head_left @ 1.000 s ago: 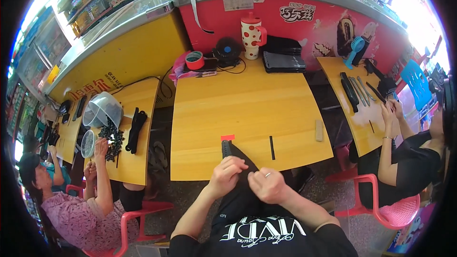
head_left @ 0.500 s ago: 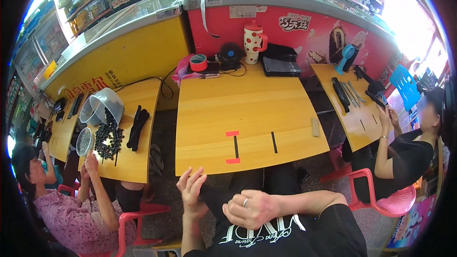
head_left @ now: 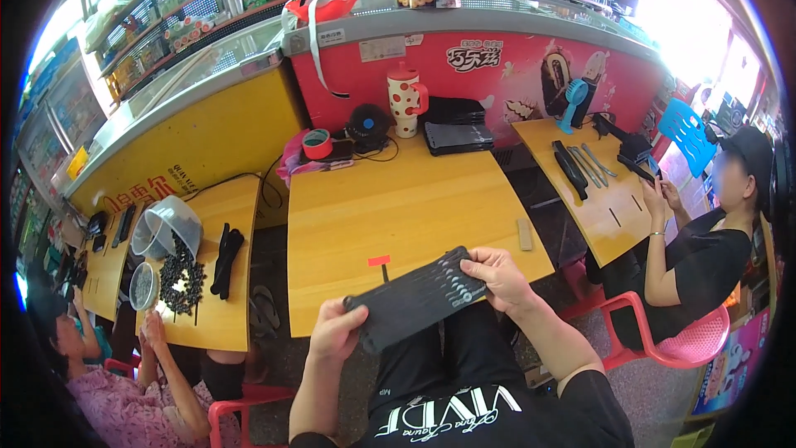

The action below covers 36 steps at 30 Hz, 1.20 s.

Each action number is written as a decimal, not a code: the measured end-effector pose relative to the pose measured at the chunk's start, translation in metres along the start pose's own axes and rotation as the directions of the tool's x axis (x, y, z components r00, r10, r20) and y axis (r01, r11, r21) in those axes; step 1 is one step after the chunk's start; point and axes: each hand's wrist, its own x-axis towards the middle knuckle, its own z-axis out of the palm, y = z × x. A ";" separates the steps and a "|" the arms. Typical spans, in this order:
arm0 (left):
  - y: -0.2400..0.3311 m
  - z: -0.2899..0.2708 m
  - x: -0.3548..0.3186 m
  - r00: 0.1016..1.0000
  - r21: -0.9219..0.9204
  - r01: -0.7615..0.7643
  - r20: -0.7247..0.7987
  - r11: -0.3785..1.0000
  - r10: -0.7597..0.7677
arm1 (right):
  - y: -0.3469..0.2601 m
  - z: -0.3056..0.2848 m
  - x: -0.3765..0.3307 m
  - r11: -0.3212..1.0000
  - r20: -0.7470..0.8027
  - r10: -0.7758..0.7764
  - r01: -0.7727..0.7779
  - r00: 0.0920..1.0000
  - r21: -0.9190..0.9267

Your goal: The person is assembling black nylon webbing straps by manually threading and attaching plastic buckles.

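Note:
A black, flat, oblong piece (head_left: 417, 297) with a row of pale marks near one end is stretched between my two hands, above the near edge of the wooden table (head_left: 390, 199). My left hand (head_left: 336, 330) pinches its left end, thumb on top. Its right upper corner is gripped by my right hand (head_left: 496, 278), the thumb lying over the face. The piece tilts up toward the right. Behind it, a red tape mark (head_left: 379, 260) with a short dark line shows on the table; the rest of that marking is covered. What the piece is made of I cannot tell.
At the table's back stand a stack of black flat pieces (head_left: 458, 136), a spotted tumbler (head_left: 404, 101), a small black fan (head_left: 366, 124) and a red tape roll (head_left: 317, 144). A small tan block (head_left: 524, 234) lies at the right edge. Other people sit at side tables, left and right.
The black piece has come up from near my lap to above the table edge. My right hand has moved right and now grips its corner; my left thumb has closed on the other end.

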 end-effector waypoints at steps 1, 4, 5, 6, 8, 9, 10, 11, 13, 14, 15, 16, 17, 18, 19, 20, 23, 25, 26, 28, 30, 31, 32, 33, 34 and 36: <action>0.000 0.003 0.021 0.990 0.002 0.126 -0.061 0.992 -0.126 | 0.000 -0.016 0.009 1.000 -0.001 -0.004 0.004 1.000 0.003; 0.003 0.005 0.072 0.950 0.092 0.308 0.029 0.947 -0.312 | -0.005 -0.056 0.030 0.999 -0.075 0.028 -0.029 0.997 -0.015; 0.001 0.003 0.089 0.948 0.097 0.313 0.024 0.945 -0.317 | -0.007 -0.066 0.038 1.000 -0.077 0.030 -0.031 0.997 -0.007; -0.001 0.000 0.106 0.960 0.157 0.266 0.042 0.951 -0.275 | -0.012 -0.076 0.049 0.999 -0.074 -0.001 -0.003 0.997 -0.053; -0.005 -0.002 0.141 0.979 0.346 0.098 0.136 0.933 -0.154 | -0.024 -0.100 0.071 0.977 -0.009 -0.090 0.087 0.996 -0.194; -0.006 0.000 0.157 0.979 0.349 0.104 0.132 0.931 -0.159 | -0.030 -0.109 0.082 0.979 -0.010 -0.087 0.083 0.996 -0.189; -0.012 0.001 0.174 0.981 0.548 -0.126 0.193 0.827 0.022 | -0.039 -0.114 0.091 0.898 0.074 -0.256 0.265 0.964 -0.351; -0.013 0.003 0.189 0.938 0.698 -0.342 0.294 0.629 0.184 | -0.048 -0.118 0.101 0.758 0.190 -0.400 0.440 0.897 -0.482; -0.011 -0.002 0.209 0.889 0.829 -0.457 0.417 0.323 0.187 | -0.055 -0.133 0.119 0.608 0.247 -0.414 0.468 0.876 -0.641; -0.014 -0.002 0.216 0.842 0.843 -0.524 0.492 0.120 0.219 | -0.055 -0.139 0.125 0.345 0.342 -0.454 0.516 0.822 -0.784; -0.017 -0.003 0.222 0.789 0.820 -0.566 0.569 -0.087 0.232 | -0.053 -0.145 0.131 0.048 0.446 -0.458 0.523 0.769 -0.851; -0.023 -0.008 0.227 0.790 0.821 -0.566 0.568 -0.082 0.230 | -0.046 -0.161 0.138 -0.102 0.530 -0.395 0.538 0.750 -0.837; -0.029 -0.018 0.227 0.806 0.812 -0.568 0.582 -0.132 0.111 | -0.038 -0.165 0.138 -0.095 0.532 -0.391 0.542 0.751 -0.835; -0.034 -0.028 0.226 0.813 0.799 -0.574 0.582 -0.177 -0.010 | -0.028 -0.168 0.137 -0.203 0.555 -0.304 0.516 0.775 -0.832; -0.033 -0.030 0.224 0.816 0.803 -0.571 0.577 -0.173 -0.013 | -0.024 -0.169 0.137 -0.313 0.561 -0.215 0.487 0.799 -0.815; -0.032 -0.033 0.220 0.824 0.807 -0.563 0.564 -0.175 -0.051 | -0.025 -0.170 0.136 -0.328 0.578 -0.227 0.497 0.784 -0.803; -0.030 -0.032 0.216 0.922 0.892 -0.374 0.387 -0.253 0.002 | -0.026 -0.173 0.134 0.050 0.276 -0.384 0.318 0.881 -0.947; -0.028 -0.026 0.217 0.970 0.932 -0.173 0.217 -0.317 0.109 | -0.033 -0.165 0.142 0.114 0.061 -0.334 0.104 0.941 -0.988; -0.029 -0.017 0.219 0.981 0.917 -0.128 0.173 -0.377 0.089 | -0.036 -0.159 0.146 0.160 -0.153 -0.280 -0.111 0.948 -0.981; -0.034 -0.009 0.220 0.989 0.895 -0.087 0.131 -0.438 0.072 | -0.036 -0.143 0.149 0.022 -0.122 -0.234 -0.121 0.964 -0.992; -0.043 -0.011 0.219 0.982 0.910 -0.122 0.170 -0.397 0.088 | -0.031 -0.127 0.154 -0.118 -0.097 -0.192 -0.121 0.977 -0.986; -0.045 -0.014 0.218 0.981 0.909 -0.123 0.172 -0.398 0.090 | -0.023 -0.118 0.153 -0.123 -0.077 -0.217 -0.106 0.973 -0.987; -0.049 -0.017 0.219 0.983 0.927 -0.104 0.151 -0.360 0.104 | -0.018 -0.113 0.150 -0.130 -0.059 -0.246 -0.094 0.967 -0.987; -0.052 -0.019 0.221 0.985 0.943 -0.086 0.129 -0.322 0.117 | -0.014 -0.111 0.149 -0.132 -0.060 -0.253 -0.096 0.966 -0.987; -0.054 -0.022 0.222 0.984 0.942 -0.091 0.136 -0.324 0.119 | -0.008 -0.111 0.150 -0.031 -0.052 -0.275 -0.063 0.960 -0.998; -0.056 -0.026 0.225 0.989 0.988 -0.002 0.025 -0.156 0.144 | -0.001 -0.109 0.150 0.106 -0.077 -0.299 -0.047 0.951 -0.993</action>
